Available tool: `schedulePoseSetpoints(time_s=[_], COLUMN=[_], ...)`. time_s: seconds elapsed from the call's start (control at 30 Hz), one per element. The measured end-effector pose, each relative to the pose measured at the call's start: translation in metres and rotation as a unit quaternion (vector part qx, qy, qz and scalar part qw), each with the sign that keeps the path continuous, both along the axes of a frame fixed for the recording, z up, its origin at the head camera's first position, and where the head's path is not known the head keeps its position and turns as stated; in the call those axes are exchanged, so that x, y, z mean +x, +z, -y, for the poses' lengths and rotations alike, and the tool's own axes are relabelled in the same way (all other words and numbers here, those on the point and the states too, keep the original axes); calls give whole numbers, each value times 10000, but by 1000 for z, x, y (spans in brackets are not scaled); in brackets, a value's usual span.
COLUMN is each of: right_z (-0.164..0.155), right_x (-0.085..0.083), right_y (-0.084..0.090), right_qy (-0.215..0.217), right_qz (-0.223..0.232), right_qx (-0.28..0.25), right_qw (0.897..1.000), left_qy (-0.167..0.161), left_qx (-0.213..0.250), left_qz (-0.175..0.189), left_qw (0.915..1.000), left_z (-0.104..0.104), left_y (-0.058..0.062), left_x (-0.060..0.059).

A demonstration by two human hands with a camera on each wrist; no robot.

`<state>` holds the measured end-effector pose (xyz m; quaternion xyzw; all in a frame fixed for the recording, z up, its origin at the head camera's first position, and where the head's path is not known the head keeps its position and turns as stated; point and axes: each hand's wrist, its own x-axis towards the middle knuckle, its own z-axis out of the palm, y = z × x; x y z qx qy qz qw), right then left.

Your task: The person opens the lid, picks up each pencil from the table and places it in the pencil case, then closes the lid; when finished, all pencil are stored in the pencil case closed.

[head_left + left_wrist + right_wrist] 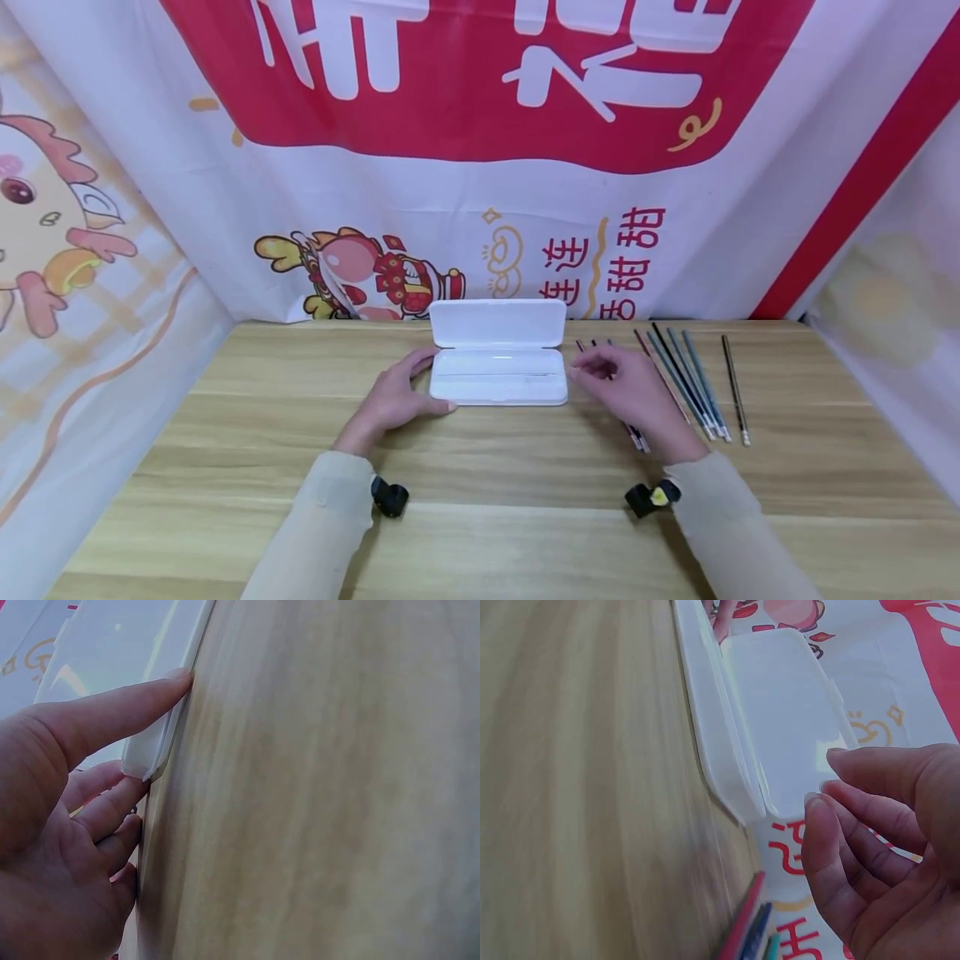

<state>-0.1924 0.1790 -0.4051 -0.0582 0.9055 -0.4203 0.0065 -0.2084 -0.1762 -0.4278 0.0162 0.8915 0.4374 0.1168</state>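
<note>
A white pencil case [498,387] stands with its lid [498,323] raised, near the back of the table. My left hand [393,396] grips the case's left end, the thumb [142,705] along its front edge and the fingers [112,810] round the side. Just off the right end, my right hand [622,383] hovers with fingers loosely bent. In the right wrist view, nothing shows between its thumb and fingertips [821,817]. Several pencils [637,437] lie beneath that hand, partly hidden by it.
More pencils [693,383], blue, black and reddish, lie on the table to the right, with one dark pencil [735,387] set apart. A printed cloth [450,192] hangs behind the wooden table [495,467], with further cloths at both sides.
</note>
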Motion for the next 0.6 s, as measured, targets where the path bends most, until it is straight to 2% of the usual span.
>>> schedulePoseSetpoints(time_s=[0.2, 0.4, 0.6], right_z=[-28, -61, -96], right_x=[25, 42, 56], right_y=[4, -1, -10], right_qy=[-239, -563, -726], right_qz=[360, 636, 600], right_qx=[-88, -96, 124], right_qw=[9990, 9963, 9955], left_qy=[7, 26, 59], left_qx=[24, 58, 168], left_qz=[20, -9, 7], left_qw=[10000, 10000, 9998], left_z=[2, 2, 2], left_y=[-1, -3, -4], left_x=[3, 2, 0])
